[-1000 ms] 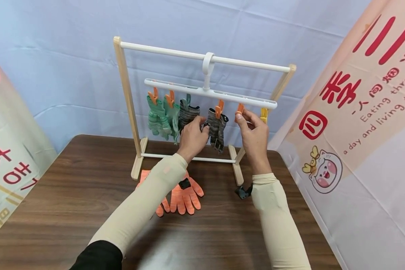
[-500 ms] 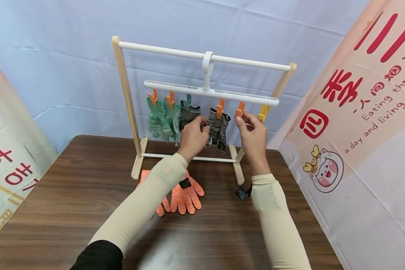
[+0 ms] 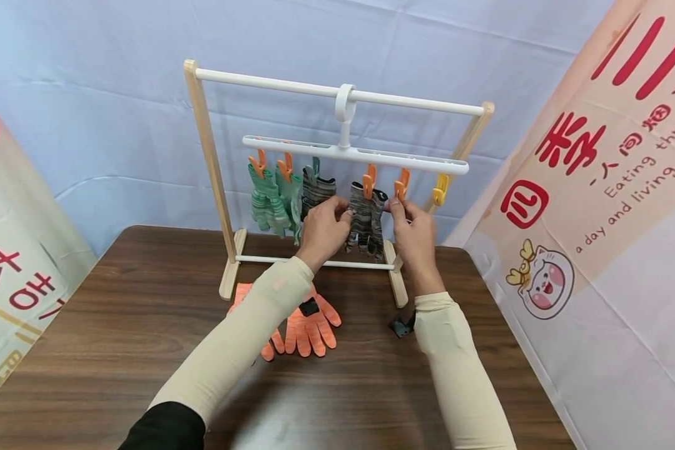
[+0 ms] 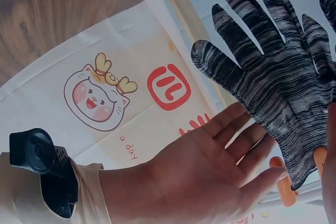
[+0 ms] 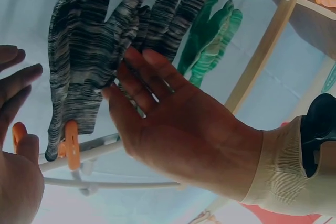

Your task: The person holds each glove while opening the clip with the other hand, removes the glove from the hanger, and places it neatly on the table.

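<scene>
A dark grey striped knit glove hangs by its cuff from an orange clothespin on the white hanger bar. My left hand is at its left edge, beside a second grey glove. In the right wrist view, the left hand's relaxed fingers overlap the glove's edge; a pinch is not plain. My right hand is at the glove's right side, just below another orange clothespin that holds nothing. In the left wrist view, its thumb overlaps that clothespin, and its fingers extend loosely towards the glove.
Two green striped gloves hang at the hanger's left end, a yellow clothespin at its right. A wooden stand carries the white hanger. Orange gloves lie on the brown table under the left forearm.
My right hand has let go of the bare orange clothespin and shifted left and down towards the grey glove. The glove has swung slightly right. My left hand stays nearly still.
</scene>
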Demonstrator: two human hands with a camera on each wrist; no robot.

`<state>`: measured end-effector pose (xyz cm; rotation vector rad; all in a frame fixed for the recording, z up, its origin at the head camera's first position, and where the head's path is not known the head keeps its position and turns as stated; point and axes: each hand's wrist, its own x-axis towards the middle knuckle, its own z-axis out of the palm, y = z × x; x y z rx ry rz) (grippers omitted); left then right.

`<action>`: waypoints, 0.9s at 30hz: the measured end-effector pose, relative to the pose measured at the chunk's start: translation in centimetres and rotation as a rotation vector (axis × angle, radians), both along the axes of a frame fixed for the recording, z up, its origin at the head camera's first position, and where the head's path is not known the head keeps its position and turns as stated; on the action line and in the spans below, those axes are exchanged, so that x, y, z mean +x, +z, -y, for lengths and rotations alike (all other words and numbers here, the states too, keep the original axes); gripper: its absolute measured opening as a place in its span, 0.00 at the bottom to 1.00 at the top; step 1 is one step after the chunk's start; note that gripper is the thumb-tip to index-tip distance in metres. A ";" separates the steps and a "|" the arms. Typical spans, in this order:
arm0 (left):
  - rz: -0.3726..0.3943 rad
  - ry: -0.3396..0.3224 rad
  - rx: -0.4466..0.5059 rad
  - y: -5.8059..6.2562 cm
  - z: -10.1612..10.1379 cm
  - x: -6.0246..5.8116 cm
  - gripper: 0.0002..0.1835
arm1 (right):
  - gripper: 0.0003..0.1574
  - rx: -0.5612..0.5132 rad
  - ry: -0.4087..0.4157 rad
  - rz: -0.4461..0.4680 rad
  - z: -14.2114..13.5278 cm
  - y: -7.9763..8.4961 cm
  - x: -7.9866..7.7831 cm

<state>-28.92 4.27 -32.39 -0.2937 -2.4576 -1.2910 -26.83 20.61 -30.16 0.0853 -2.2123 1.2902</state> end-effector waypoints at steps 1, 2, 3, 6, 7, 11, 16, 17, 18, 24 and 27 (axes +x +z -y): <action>-0.001 -0.002 -0.003 0.0 0.0 0.0 0.12 | 0.27 0.007 0.000 0.007 0.0 -0.1 0.0; -0.002 -0.002 -0.007 0.0 0.0 0.0 0.11 | 0.28 0.010 -0.001 0.013 0.1 -0.1 0.1; -0.004 -0.004 -0.007 0.1 0.0 0.1 0.11 | 0.29 0.008 0.001 0.016 0.2 -0.1 0.1; 0.001 -0.009 -0.010 0.2 0.0 0.2 0.10 | 0.33 -0.007 0.013 0.024 0.4 0.0 0.2; 0.003 -0.008 -0.010 0.2 0.0 0.2 0.10 | 0.34 -0.016 0.022 0.028 0.5 0.0 0.2; 0.003 -0.009 -0.003 0.2 -0.1 0.3 0.09 | 0.37 -0.065 0.063 0.028 0.9 0.2 0.1; 0.007 -0.013 -0.003 0.2 0.0 0.3 0.08 | 0.37 -0.046 0.053 0.013 1.4 0.7 0.1; 0.011 -0.015 -0.004 0.2 0.0 0.3 0.09 | 0.37 -0.035 0.050 0.004 1.5 0.8 0.1; 0.016 -0.016 -0.005 0.2 0.0 0.3 0.09 | 0.36 -0.024 0.048 0.001 1.6 0.9 0.1; 0.019 -0.011 -0.014 0.3 0.1 0.2 0.08 | 0.32 0.000 0.143 -0.017 2.3 1.8 0.1; 0.012 -0.019 -0.013 0.3 0.1 0.2 0.08 | 0.32 0.000 0.169 -0.029 2.6 2.3 -0.1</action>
